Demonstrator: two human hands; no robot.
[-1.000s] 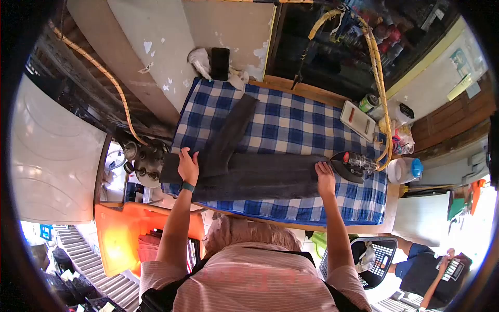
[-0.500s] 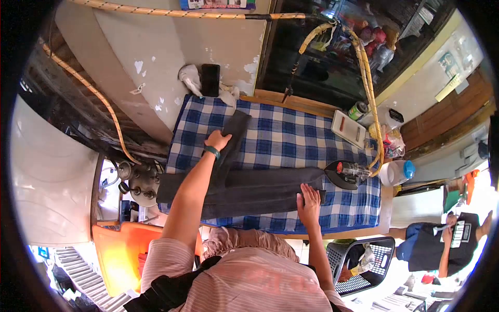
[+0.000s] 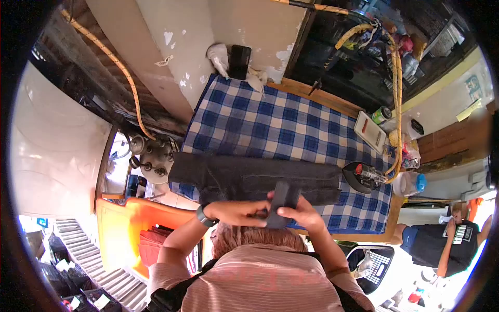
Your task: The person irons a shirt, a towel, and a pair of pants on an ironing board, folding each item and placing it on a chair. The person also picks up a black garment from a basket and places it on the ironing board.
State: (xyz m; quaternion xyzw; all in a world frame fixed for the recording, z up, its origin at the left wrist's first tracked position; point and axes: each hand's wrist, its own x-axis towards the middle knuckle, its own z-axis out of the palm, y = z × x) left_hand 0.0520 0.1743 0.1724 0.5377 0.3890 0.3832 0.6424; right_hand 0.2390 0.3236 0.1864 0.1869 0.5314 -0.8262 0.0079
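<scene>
- checked cloth (image 3: pixel 270 119): trousers (image 3: pixel 249 179) lie flat across its near half; leave that part undisturbed.
- iron (image 3: pixel 364 174) sits at their right end; steer clear of it.
- left hand (image 3: pixel 236 212) and right hand (image 3: pixel 299 213) both pinch the raised leg end (image 3: pixel 283 200); match seams, pull evenly.

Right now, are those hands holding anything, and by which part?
Yes. The left hand and right hand both grip the dark grey trousers by the end of one leg, held up above the checked table.
</scene>
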